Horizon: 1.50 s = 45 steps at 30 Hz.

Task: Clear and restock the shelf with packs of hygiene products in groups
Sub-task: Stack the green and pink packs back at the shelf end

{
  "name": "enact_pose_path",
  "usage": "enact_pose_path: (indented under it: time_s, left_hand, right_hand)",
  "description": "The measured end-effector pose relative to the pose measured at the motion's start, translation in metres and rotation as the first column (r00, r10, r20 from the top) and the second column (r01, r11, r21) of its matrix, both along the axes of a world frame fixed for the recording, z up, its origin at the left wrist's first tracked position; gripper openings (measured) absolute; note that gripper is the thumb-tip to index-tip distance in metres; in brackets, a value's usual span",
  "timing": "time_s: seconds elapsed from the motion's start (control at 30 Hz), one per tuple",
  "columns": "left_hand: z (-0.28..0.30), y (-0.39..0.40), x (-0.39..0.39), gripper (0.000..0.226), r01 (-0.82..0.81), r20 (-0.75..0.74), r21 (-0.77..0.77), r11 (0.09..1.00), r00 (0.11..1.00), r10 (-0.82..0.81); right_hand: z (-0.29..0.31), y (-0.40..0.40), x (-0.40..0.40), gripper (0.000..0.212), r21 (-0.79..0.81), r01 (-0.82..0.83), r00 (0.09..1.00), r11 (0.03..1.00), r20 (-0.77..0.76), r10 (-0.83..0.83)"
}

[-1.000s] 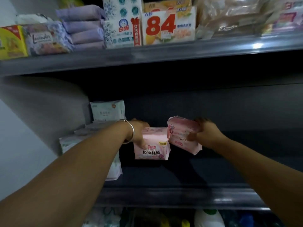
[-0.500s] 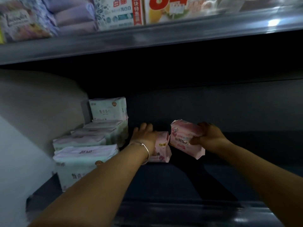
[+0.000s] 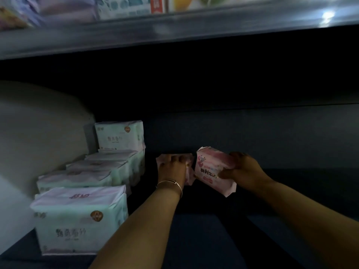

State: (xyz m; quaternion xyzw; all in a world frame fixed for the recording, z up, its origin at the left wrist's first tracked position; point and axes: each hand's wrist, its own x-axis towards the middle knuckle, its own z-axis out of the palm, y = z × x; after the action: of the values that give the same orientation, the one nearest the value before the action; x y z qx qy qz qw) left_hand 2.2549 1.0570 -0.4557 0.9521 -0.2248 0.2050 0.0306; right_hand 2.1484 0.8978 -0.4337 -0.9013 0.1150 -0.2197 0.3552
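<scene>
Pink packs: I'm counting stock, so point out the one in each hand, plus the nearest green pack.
Left pink pack point(image 3: 189, 167), head view, right edge.
Right pink pack point(image 3: 210, 167), head view, printed face.
Nearest green pack point(image 3: 77, 226), head view, front face.

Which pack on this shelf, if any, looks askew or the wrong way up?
The pink pack gripped by the right hand is tilted, its print upside down. The left hand holds another pink pack. The green packs stand neatly in a row.
</scene>
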Motion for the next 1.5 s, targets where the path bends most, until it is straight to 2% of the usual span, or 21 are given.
enact_pose_path:
  time_s: [0.27, 0.43, 0.53, 0.6, 0.63, 0.67, 0.73, 0.8, 0.9, 0.97, 1.03, 1.07, 1.13, 1.2, 1.27, 1.33, 1.5]
  left_hand:
    - [-0.010, -0.013, 0.042, 0.078, 0.009, -0.008, -0.038, 0.999, 1.000, -0.010]
    - [-0.006, -0.014, 0.043, 0.079, 0.029, 0.015, 0.002, 1.000, 0.999, -0.029]
    - [-0.003, -0.012, 0.043, 0.081, 0.042, -0.080, -0.041, 0.998, 0.996, -0.045]
    - [-0.005, -0.011, 0.041, 0.079, 0.007, -0.107, -0.118, 0.993, 0.994, -0.020]
    - [-0.006, -0.011, 0.040, 0.073, 0.004, -0.074, -0.208, 0.978, 0.997, -0.019]
    - [-0.003, -0.010, 0.029, 0.061, 0.033, -0.064, -0.358, 0.933, 0.996, -0.060]
    - [0.005, -0.007, -0.001, 0.041, 0.119, -0.095, -0.618, 0.777, 0.970, -0.224]
    - [0.014, -0.003, -0.031, 0.042, 0.081, -0.253, -0.751, 0.656, 0.882, -0.398]
    - [0.020, 0.000, -0.067, 0.040, -0.050, -0.437, -0.841, 0.538, 0.649, -0.622]
    - [0.020, 0.005, -0.079, 0.057, -0.105, -0.467, -0.856, 0.505, 0.575, -0.672]
    - [0.025, 0.015, -0.084, 0.077, -0.124, -0.432, -0.883, 0.454, 0.592, -0.680]
    - [0.028, 0.020, -0.083, 0.084, -0.099, -0.427, -0.876, 0.473, 0.614, -0.663]
    - [0.038, 0.032, -0.081, 0.091, -0.002, -0.451, -0.794, 0.608, 0.672, -0.587]
    - [0.045, 0.040, -0.082, 0.093, 0.104, -0.452, -0.662, 0.743, 0.734, -0.506]
    - [0.049, 0.042, -0.082, 0.094, 0.149, -0.457, -0.562, 0.814, 0.765, -0.455]
    - [0.050, 0.044, -0.079, 0.093, 0.164, -0.479, -0.465, 0.870, 0.780, -0.403]
    - [0.035, 0.047, -0.063, 0.088, 0.157, -0.456, -0.346, 0.925, 0.834, -0.312]
  right_hand:
    - [-0.011, -0.010, 0.029, 0.067, 0.043, 0.000, 1.000, 0.999, 0.000, 0.000]
    - [-0.014, -0.011, 0.033, 0.069, 0.137, 0.007, 1.000, 0.990, -0.001, -0.007]
    - [-0.013, -0.008, 0.028, 0.061, 0.228, 0.015, 0.999, 0.974, 0.039, -0.024]
    - [-0.013, -0.005, 0.022, 0.054, 0.415, -0.006, 0.995, 0.910, 0.090, -0.035]
    - [-0.013, -0.003, 0.017, 0.051, 0.516, -0.022, 0.994, 0.856, 0.107, -0.038]
    - [-0.014, -0.002, 0.013, 0.047, 0.609, -0.038, 0.993, 0.792, 0.115, -0.041]
    - [-0.015, 0.003, 0.005, 0.043, 0.762, -0.062, 0.990, 0.644, 0.127, -0.054]
    - [-0.016, 0.010, -0.003, 0.043, 0.860, -0.059, 0.991, 0.508, 0.112, -0.074]
    - [-0.022, 0.024, -0.016, 0.054, 0.917, -0.127, 0.991, 0.378, 0.132, 0.011]
    - [-0.028, 0.032, -0.029, 0.054, 0.890, -0.163, 0.985, 0.425, 0.123, 0.119]
    - [-0.030, 0.034, -0.044, 0.053, 0.840, -0.185, 0.975, 0.511, 0.092, 0.202]
    - [-0.028, 0.033, -0.052, 0.055, 0.811, -0.209, 0.972, 0.547, 0.109, 0.210]
    - [-0.021, 0.028, -0.063, 0.075, 0.712, -0.245, 0.969, 0.658, 0.170, 0.178]
    - [-0.009, 0.027, -0.069, 0.097, 0.528, -0.277, 0.961, 0.803, 0.153, 0.230]
    - [-0.003, 0.032, -0.069, 0.106, 0.416, -0.351, 0.934, 0.839, 0.087, 0.347]
    - [-0.004, 0.040, -0.061, 0.104, 0.372, -0.372, 0.922, 0.851, 0.043, 0.384]
    - [-0.018, 0.057, -0.030, 0.073, 0.341, -0.306, 0.948, 0.889, 0.020, 0.319]
